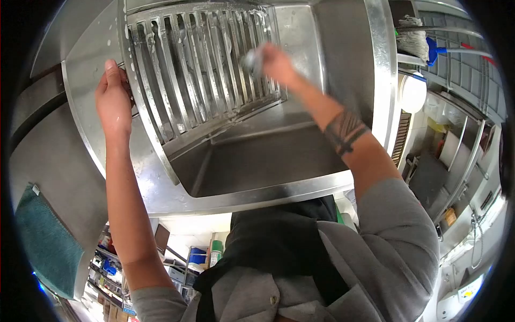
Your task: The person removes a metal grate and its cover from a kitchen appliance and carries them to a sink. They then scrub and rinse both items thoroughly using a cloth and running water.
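A slatted metal hood filter (201, 75) leans at a slant across the sink, with white suds on its slats and frame. My left hand (113, 99) is closed on the filter's left side, at what looks like a wire handle, thumb up; the fingertips are partly hidden. Over the filter's right-hand slats is my right hand (276, 61), blurred by motion. Its fingers are wrapped round a grey scouring pad (251, 63), which looks like steel wool and appears to touch the slats.
The steel sink basin (268, 158) lies under and in front of the filter, its raised rim (257, 197) near my body. A teal cloth (45, 241) hangs at the lower left. A mop head (412, 40) and racks stand to the right.
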Motion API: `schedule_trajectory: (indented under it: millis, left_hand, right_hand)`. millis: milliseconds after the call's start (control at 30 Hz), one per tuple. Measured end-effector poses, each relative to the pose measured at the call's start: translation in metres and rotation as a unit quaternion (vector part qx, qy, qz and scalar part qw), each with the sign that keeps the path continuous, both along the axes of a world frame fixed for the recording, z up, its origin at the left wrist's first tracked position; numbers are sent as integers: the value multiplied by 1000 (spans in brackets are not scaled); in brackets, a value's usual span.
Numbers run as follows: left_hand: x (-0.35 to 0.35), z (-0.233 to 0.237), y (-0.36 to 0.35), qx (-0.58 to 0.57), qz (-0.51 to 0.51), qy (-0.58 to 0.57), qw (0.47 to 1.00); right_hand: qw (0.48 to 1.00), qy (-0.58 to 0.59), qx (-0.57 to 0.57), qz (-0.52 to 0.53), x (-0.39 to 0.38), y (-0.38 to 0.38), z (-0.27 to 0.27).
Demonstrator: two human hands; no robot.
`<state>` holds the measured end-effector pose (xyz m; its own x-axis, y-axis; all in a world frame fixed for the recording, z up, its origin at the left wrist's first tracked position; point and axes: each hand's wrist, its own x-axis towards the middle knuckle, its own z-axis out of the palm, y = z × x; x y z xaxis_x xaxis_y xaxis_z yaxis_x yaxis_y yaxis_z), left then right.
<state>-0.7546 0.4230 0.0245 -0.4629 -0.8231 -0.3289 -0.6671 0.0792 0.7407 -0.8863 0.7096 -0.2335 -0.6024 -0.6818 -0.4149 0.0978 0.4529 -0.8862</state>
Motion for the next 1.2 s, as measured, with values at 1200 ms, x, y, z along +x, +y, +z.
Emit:
schedule_trajectory:
  millis: [1200]
  left_hand:
    - [0, -2, -1, -30, -11, -10, 999]
  right_hand:
    - [946, 318, 45, -41, 70, -21, -28]
